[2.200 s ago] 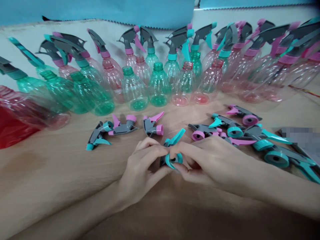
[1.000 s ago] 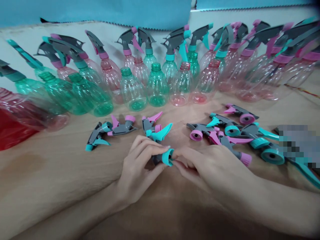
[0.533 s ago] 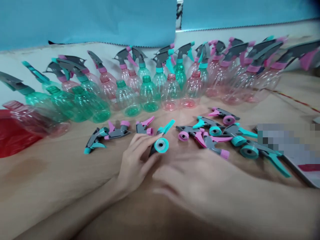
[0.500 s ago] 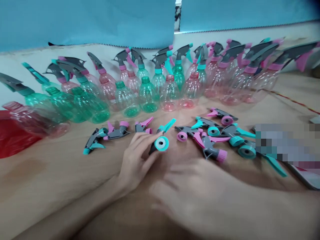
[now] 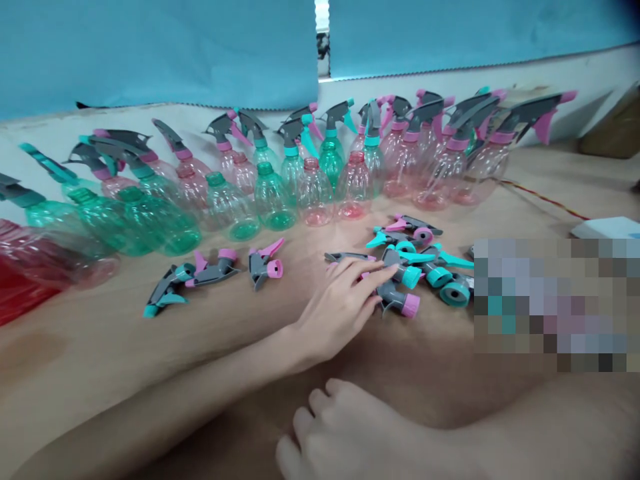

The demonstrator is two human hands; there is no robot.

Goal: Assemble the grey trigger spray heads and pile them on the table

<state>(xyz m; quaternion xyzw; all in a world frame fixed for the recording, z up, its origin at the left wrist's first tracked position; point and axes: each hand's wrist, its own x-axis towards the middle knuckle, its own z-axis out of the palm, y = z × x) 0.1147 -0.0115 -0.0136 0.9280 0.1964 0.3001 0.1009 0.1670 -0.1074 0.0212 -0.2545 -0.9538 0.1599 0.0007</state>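
Observation:
My left hand [image 5: 336, 308] reaches to the pile on the right side of the table. Its thumb and fingers close on a grey trigger sprayer head with a teal collar [image 5: 411, 275]. Right below that lies another sprayer head with a pink collar [image 5: 411, 306], close to my fingertips. My right hand [image 5: 340, 427] is low in the view, back upward, fingers curled in; its palm is hidden. Around the pile are more sprayer heads, among them a teal-collared one [image 5: 455, 293] and a pink-collared one [image 5: 423, 235].
Capless bottles, such as a green one [image 5: 275, 197] and a pink one [image 5: 315, 193], stand in front of bottles with sprayers fitted. A few sprayer heads [image 5: 215, 270] lie left of centre. A red bag [image 5: 25, 290] is at the left edge, a white box [image 5: 607, 228] at the right.
My left hand has carried the teal-collared sprayer head rightward to the pile. My right hand has drawn back toward the bottom edge. The view has turned slightly right.

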